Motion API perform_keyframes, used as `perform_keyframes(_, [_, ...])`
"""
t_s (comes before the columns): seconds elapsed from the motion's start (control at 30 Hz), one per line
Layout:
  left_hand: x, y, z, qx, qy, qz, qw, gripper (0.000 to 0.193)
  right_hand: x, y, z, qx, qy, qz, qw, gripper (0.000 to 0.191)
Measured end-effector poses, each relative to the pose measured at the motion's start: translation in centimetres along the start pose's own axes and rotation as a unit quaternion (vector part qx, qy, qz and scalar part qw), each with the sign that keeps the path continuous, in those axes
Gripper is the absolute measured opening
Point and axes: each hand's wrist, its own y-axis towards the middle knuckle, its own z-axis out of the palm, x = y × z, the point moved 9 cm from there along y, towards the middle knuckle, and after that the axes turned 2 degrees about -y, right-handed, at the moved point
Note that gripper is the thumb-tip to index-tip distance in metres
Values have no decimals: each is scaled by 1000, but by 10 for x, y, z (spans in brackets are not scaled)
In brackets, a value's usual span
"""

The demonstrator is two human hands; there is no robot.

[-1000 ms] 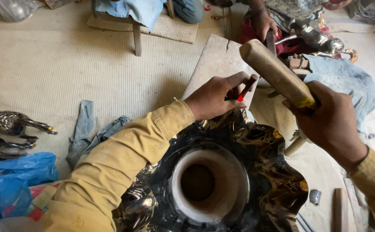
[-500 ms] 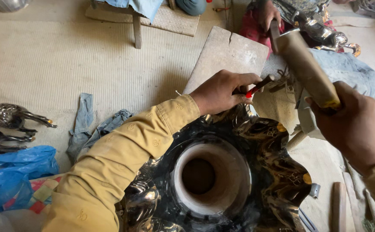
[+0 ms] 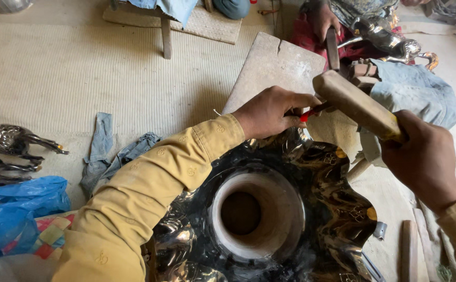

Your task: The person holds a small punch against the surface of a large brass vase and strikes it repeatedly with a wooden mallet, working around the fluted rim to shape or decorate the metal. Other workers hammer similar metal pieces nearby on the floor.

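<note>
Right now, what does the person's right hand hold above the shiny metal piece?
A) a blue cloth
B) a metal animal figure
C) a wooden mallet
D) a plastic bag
C: the right hand grips the handle of a wooden mallet, raised over the shiny metal piece, while the left hand pinches a thin red-handled tool at its rim.
</note>
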Motion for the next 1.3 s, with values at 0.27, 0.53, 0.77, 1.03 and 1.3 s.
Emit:
perform_keyframes(0.27, [-3, 0, 1, -2, 27, 36, 999, 48, -1, -7, 3, -57, 3, -54, 997, 20])
perform_keyframes(0.53, [-11, -4, -1, 21, -5, 36, 999, 41, -15, -14, 8, -88, 42, -49, 994, 31])
perform_keyframes(0.77, [-10, -1, -1, 19, 18, 25, 999, 44, -6, -13, 10, -60, 23, -52, 997, 25])
perform_keyframes(1.03, [-8, -1, 1, 25, 25, 14, 999, 47, 6, -11, 10, -36, 4, -55, 998, 12])
perform_keyframes(1.3, [-15, -1, 4, 45, 41, 54, 997, 43, -13, -14, 27, -17, -29, -43, 999, 16])
